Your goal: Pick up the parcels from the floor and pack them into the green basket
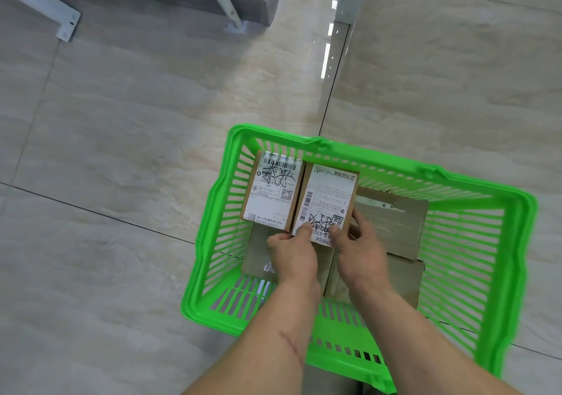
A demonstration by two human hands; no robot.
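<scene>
Both hands — left hand, right hand — pinch a labelled parcel inside the green basket — next, seating it flat beside its neighbour parcel.

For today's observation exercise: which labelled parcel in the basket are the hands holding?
The right-hand labelled parcel, gripped at its near edge by the left hand and right hand; the parcel beside it lies untouched.

Basket right half open above low flat parcels; left half blocked by two labelled boxes. Floor around free.
</scene>
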